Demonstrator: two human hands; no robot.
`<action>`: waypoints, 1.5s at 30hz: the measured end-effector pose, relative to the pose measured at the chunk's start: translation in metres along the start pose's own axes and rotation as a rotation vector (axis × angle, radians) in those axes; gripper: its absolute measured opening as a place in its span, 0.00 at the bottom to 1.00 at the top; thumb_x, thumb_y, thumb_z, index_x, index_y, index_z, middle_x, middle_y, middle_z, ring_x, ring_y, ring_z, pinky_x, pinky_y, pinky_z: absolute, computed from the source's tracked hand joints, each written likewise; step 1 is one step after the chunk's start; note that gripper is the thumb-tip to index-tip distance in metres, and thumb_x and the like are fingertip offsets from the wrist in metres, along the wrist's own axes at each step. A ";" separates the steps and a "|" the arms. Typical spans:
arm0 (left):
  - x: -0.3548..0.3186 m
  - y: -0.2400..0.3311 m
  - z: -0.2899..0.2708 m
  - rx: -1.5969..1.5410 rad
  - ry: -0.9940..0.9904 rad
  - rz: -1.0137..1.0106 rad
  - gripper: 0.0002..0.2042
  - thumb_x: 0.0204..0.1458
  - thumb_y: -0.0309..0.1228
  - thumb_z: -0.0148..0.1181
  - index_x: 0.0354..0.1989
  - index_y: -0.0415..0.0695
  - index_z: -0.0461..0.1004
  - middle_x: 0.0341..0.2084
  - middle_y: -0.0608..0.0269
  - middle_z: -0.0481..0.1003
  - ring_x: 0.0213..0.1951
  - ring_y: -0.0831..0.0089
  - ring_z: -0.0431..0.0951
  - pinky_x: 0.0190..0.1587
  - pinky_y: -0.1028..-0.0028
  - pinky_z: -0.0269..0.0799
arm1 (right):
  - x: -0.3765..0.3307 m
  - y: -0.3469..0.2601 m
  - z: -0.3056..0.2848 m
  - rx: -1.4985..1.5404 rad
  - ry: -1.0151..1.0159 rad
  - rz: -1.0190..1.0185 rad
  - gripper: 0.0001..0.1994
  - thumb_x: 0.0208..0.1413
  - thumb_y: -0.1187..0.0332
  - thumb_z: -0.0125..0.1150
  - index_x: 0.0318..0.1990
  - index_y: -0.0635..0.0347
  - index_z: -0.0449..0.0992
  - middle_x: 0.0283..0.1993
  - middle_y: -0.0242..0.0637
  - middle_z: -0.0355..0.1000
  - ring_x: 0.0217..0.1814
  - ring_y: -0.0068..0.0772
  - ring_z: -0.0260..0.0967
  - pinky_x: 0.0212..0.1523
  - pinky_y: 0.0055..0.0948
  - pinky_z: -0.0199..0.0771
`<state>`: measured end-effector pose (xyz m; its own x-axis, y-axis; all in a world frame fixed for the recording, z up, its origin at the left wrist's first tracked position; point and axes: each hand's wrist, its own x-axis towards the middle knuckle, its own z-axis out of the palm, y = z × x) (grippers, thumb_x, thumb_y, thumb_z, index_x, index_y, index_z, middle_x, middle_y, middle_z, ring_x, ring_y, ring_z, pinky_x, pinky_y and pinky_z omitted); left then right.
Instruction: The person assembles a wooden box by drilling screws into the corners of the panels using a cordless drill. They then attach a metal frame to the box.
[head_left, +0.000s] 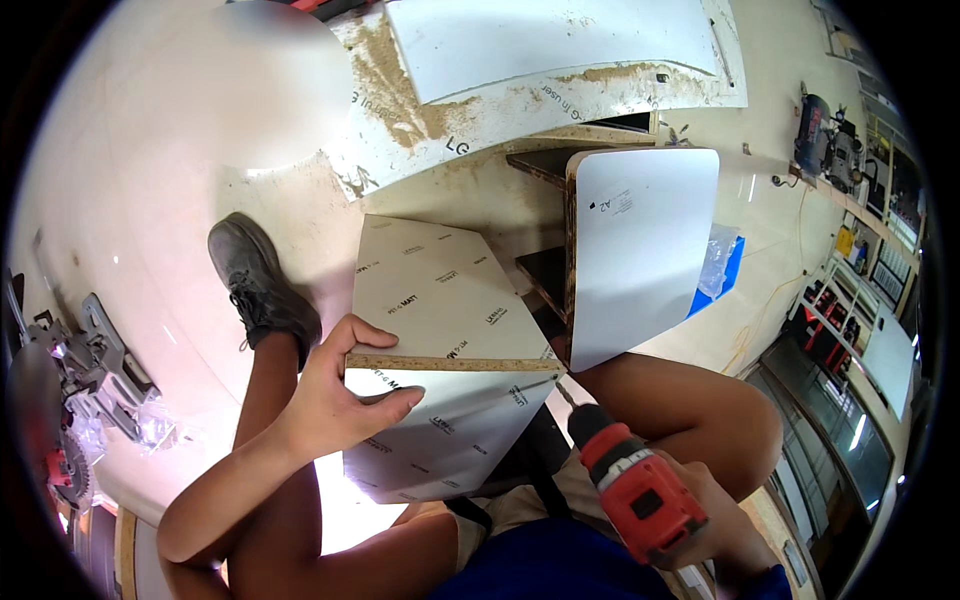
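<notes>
My left hand (335,395) is closed on the left end of a white printed particle-board panel (455,365), fingers over the top and thumb on the near face. The panel's raw brown edge faces up. Behind it leans another printed white board (430,285). My right hand (715,510) is wrapped round the grip of a red and black cordless drill (645,490). The drill's bit (567,392) points up and left, close to the panel's right end; whether it touches cannot be made out. A white rounded-corner board (645,250) on dark wooden shelves stands just beyond.
At the far side lies a large white sheet (560,105) with sawdust on it. A blue bin (715,285) with clear plastic is at right. A mitre saw (75,420) sits at left, and a compressor (815,130) at far right. My shoe (255,275) rests on the floor.
</notes>
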<state>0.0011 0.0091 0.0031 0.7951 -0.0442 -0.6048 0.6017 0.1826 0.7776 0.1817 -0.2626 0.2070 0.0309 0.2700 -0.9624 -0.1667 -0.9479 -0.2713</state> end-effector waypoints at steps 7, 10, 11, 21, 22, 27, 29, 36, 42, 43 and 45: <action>0.001 0.014 -0.001 0.007 -0.034 -0.111 0.24 0.46 0.20 0.72 0.48 0.41 0.63 0.43 0.61 0.73 0.45 0.79 0.75 0.49 0.76 0.71 | -0.017 0.001 -0.026 0.260 0.016 -0.051 0.29 0.40 0.66 0.71 0.51 0.66 0.69 0.37 0.40 0.76 0.34 0.34 0.76 0.40 0.28 0.75; 0.003 0.030 0.002 0.123 -0.006 -0.106 0.27 0.45 0.20 0.72 0.52 0.41 0.62 0.46 0.60 0.71 0.48 0.78 0.73 0.52 0.76 0.70 | -0.027 0.009 -0.036 0.353 0.031 -0.065 0.28 0.42 0.68 0.70 0.52 0.67 0.68 0.37 0.40 0.76 0.34 0.33 0.76 0.40 0.26 0.75; 0.005 0.035 0.003 0.176 0.002 -0.078 0.28 0.45 0.20 0.72 0.53 0.41 0.62 0.48 0.60 0.70 0.49 0.77 0.72 0.53 0.76 0.69 | -0.029 0.011 -0.039 0.392 0.043 -0.073 0.28 0.43 0.69 0.69 0.53 0.67 0.68 0.37 0.40 0.76 0.34 0.32 0.76 0.40 0.26 0.75; -0.005 0.040 0.005 -0.041 0.152 -0.280 0.32 0.55 0.30 0.67 0.64 0.39 0.55 0.50 0.57 0.71 0.54 0.69 0.71 0.57 0.70 0.66 | -0.025 0.029 -0.085 0.717 -0.106 -0.110 0.26 0.51 0.76 0.64 0.57 0.71 0.64 0.36 0.42 0.75 0.32 0.28 0.74 0.40 0.20 0.73; -0.012 0.037 0.006 -0.111 0.215 -0.309 0.31 0.56 0.31 0.66 0.64 0.39 0.55 0.50 0.57 0.71 0.54 0.70 0.71 0.57 0.70 0.66 | -0.024 0.032 -0.091 0.742 -0.127 -0.100 0.26 0.52 0.77 0.63 0.58 0.71 0.64 0.36 0.43 0.75 0.32 0.28 0.74 0.40 0.20 0.73; -0.014 0.041 0.004 -0.360 0.210 -0.640 0.35 0.64 0.49 0.52 0.70 0.38 0.48 0.56 0.54 0.70 0.57 0.69 0.70 0.60 0.70 0.63 | -0.010 0.077 -0.105 0.897 -0.280 -0.430 0.25 0.52 0.81 0.60 0.58 0.73 0.63 0.35 0.42 0.74 0.31 0.24 0.72 0.35 0.18 0.71; -0.004 0.047 0.028 -0.420 0.311 -0.478 0.35 0.64 0.50 0.50 0.69 0.36 0.52 0.57 0.54 0.71 0.60 0.67 0.69 0.64 0.68 0.60 | -0.008 0.077 -0.109 0.957 -0.260 -0.385 0.22 0.52 0.83 0.57 0.56 0.74 0.64 0.33 0.40 0.73 0.30 0.24 0.71 0.35 0.18 0.71; -0.014 0.037 0.021 -0.476 0.373 -0.520 0.27 0.62 0.41 0.56 0.63 0.34 0.64 0.57 0.56 0.72 0.60 0.67 0.70 0.63 0.64 0.62 | -0.017 0.065 -0.100 0.955 -0.224 -0.269 0.20 0.52 0.82 0.57 0.54 0.74 0.64 0.32 0.38 0.73 0.32 0.24 0.72 0.37 0.19 0.73; -0.017 0.033 0.014 -0.390 0.351 -0.516 0.22 0.60 0.36 0.61 0.57 0.35 0.69 0.52 0.56 0.74 0.55 0.70 0.73 0.59 0.68 0.66 | -0.015 0.056 -0.109 0.832 -0.209 -0.297 0.19 0.52 0.83 0.58 0.52 0.74 0.66 0.32 0.36 0.73 0.34 0.24 0.73 0.40 0.20 0.75; -0.019 0.029 0.011 -0.327 0.320 -0.471 0.23 0.58 0.34 0.63 0.58 0.35 0.68 0.54 0.55 0.74 0.55 0.70 0.73 0.59 0.69 0.67 | -0.015 0.054 -0.110 0.818 -0.205 -0.302 0.19 0.52 0.83 0.58 0.52 0.74 0.66 0.33 0.36 0.73 0.35 0.24 0.73 0.41 0.20 0.75; -0.021 0.029 0.011 -0.211 0.271 -0.373 0.25 0.56 0.30 0.65 0.60 0.34 0.65 0.57 0.54 0.70 0.57 0.69 0.70 0.59 0.70 0.66 | -0.015 0.052 -0.110 0.880 -0.247 -0.162 0.19 0.53 0.82 0.59 0.52 0.74 0.66 0.33 0.36 0.73 0.34 0.24 0.73 0.41 0.20 0.75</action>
<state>0.0028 0.0049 0.0395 0.4638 0.1069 -0.8795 0.7902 0.3990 0.4652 0.2812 -0.3343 0.2060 -0.0752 0.5118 -0.8558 -0.8696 -0.4537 -0.1950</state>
